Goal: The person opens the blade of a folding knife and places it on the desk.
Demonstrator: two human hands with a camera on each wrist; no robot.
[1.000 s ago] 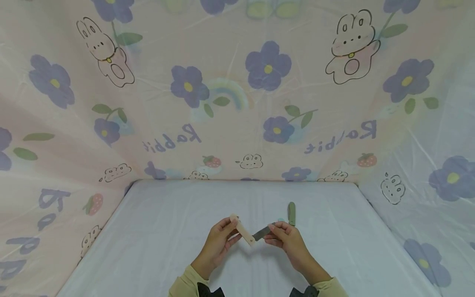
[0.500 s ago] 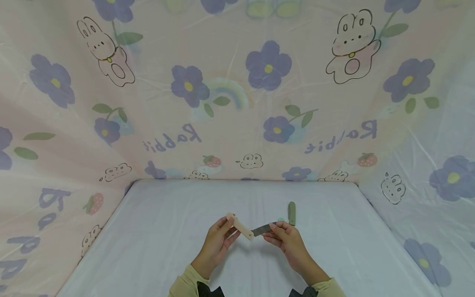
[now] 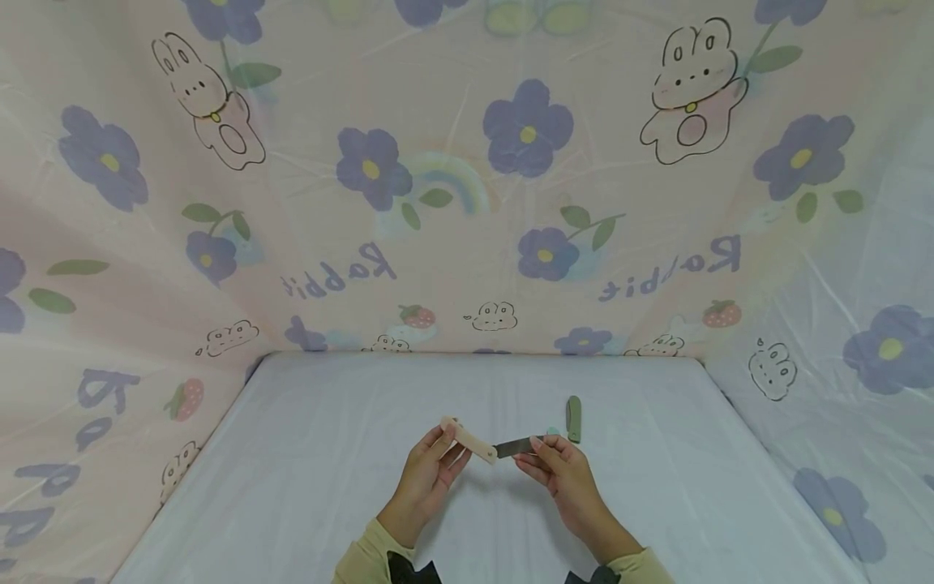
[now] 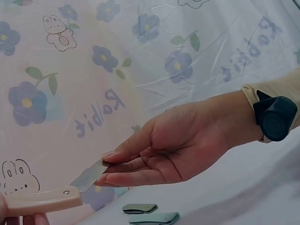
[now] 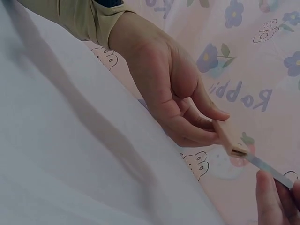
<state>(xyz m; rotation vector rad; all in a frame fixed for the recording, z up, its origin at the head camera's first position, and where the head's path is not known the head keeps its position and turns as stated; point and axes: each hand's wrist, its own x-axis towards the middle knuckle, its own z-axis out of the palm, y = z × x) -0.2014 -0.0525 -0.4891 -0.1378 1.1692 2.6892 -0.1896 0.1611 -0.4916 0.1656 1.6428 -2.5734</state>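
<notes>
Between the two hands is a folding knife with a beige handle (image 3: 473, 444) and a grey metal blade (image 3: 516, 447). My left hand (image 3: 429, 478) pinches the handle near its far end, thumb on top. My right hand (image 3: 565, 478) pinches the blade between thumb and fingers toward its tip, which the fingers hide. Blade and handle meet at the pivot in a wide, shallow angle, well unfolded. In the left wrist view the blade (image 4: 90, 176) rises from the handle (image 4: 44, 200) to the right fingertips. The right wrist view shows a slot in the handle (image 5: 229, 139).
A green folded knife (image 3: 574, 419) lies on the white-covered table (image 3: 328, 430) beyond my right hand. Beside it is a teal folded knife (image 4: 154, 218), mostly hidden by the hand in the head view. A printed curtain (image 3: 452, 97) encloses the back and sides.
The angle between handle and blade has widened from a V to nearly straight. The pivot has risen in the view, and my left hand has shifted slightly left.
</notes>
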